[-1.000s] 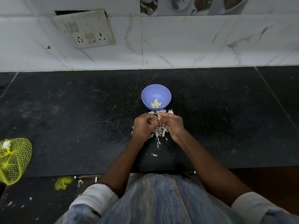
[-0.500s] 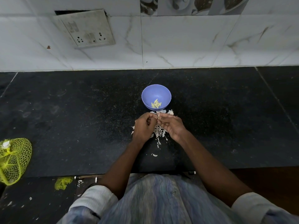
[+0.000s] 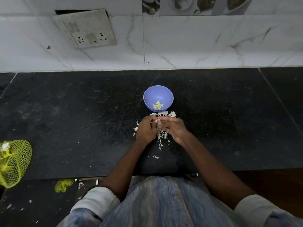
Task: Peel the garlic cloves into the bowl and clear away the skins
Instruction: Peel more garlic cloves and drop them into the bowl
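Both hands have hardly moved: left hand point(image 3: 146, 128) and right hand point(image 3: 172, 128) pinch one garlic clove point(image 3: 158, 119) together, at 6 o'clock of the bowl point(image 3: 158, 97), above skins point(image 3: 161, 134) on the counter point(image 3: 82, 128).

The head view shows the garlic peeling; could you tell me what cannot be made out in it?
- The clove pinched between left hand and right hand: mostly covered by fingers.
- Peeled cloves in the bowl: too small to count.
- Skins: partly under the hands.
- Yellow net bag: cut off by the left edge.
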